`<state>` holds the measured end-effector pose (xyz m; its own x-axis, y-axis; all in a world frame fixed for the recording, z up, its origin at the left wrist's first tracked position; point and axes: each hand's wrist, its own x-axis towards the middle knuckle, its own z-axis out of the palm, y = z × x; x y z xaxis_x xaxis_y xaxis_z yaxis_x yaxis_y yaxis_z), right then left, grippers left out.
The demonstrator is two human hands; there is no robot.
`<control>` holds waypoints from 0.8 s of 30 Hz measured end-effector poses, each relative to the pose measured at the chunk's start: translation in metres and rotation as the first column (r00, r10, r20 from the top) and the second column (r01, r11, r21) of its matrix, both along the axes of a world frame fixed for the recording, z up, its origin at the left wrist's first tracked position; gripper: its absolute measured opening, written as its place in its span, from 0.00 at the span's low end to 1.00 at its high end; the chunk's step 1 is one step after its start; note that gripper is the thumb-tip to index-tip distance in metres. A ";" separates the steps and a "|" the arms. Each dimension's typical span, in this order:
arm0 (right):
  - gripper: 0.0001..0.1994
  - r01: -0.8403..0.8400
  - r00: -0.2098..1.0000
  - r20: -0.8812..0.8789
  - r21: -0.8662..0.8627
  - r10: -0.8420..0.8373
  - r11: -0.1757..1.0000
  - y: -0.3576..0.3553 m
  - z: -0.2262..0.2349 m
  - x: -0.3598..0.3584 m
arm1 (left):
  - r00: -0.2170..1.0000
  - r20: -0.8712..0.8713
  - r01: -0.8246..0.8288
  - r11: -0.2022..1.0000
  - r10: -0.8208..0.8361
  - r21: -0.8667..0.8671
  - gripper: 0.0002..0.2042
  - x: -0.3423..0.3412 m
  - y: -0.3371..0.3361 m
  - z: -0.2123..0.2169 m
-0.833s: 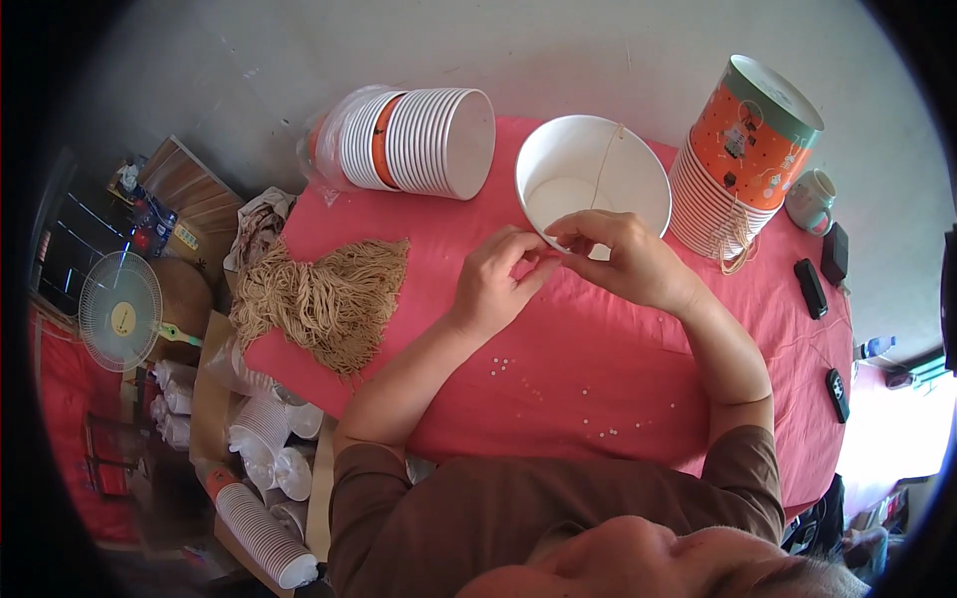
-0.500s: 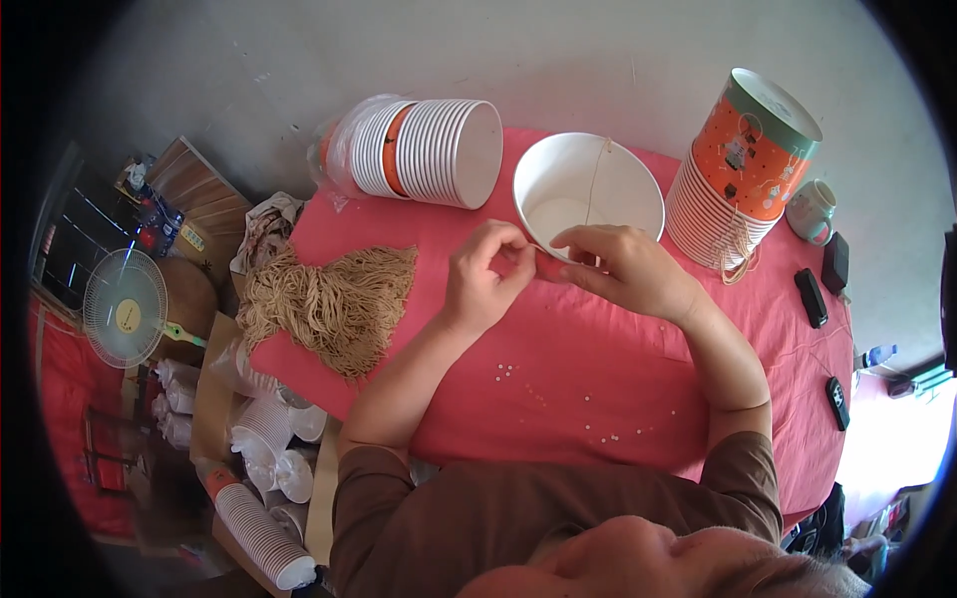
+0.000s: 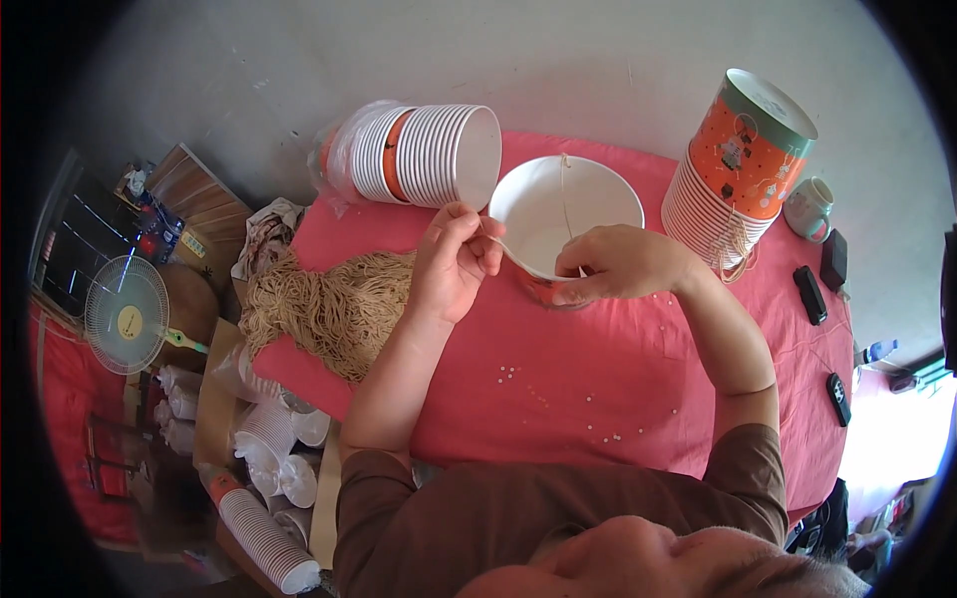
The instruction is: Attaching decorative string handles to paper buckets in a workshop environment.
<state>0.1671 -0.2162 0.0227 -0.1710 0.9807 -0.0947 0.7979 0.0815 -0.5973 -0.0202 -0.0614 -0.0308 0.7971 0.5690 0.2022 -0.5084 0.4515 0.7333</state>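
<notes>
A wide paper bucket, white inside with an orange outer wall, stands in front of me on the pink cloth. One end of a tan cord hangs over its far rim and runs down inside. My left hand pinches the cord's other end, a little left of the near rim. Fingers of my right hand grip the near rim, thumb outside and fingertips inside. A large bundle of tan cords lies to the left of my left forearm.
A bagged stack of white buckets lies on its side at the back left. An upside-down stack of orange buckets stands at the right, near a mug and black devices. Small white discs dot the cloth. A box of wrapped buckets stands left.
My left hand has drawn away to the left and slightly up, pulling the cord out from the rim. The bucket has shifted left and toward me, with my right hand still at its near rim.
</notes>
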 end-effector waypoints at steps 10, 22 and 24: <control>0.17 0.092 0.979 -0.182 -0.020 -0.094 0.996 0.000 0.005 -0.009 | 0.995 -0.067 -0.049 0.959 0.070 0.280 0.10 0.002 -0.010 0.000; 0.05 0.210 0.855 -0.514 0.224 -0.068 0.952 -0.008 -0.003 -0.007 | 0.983 -0.140 -0.031 0.857 0.120 0.514 0.13 -0.001 -0.019 0.006; 0.06 0.247 0.836 -0.543 0.247 -0.077 0.937 -0.008 -0.009 -0.010 | 0.980 -0.138 -0.034 0.809 0.141 0.587 0.13 -0.002 -0.025 0.007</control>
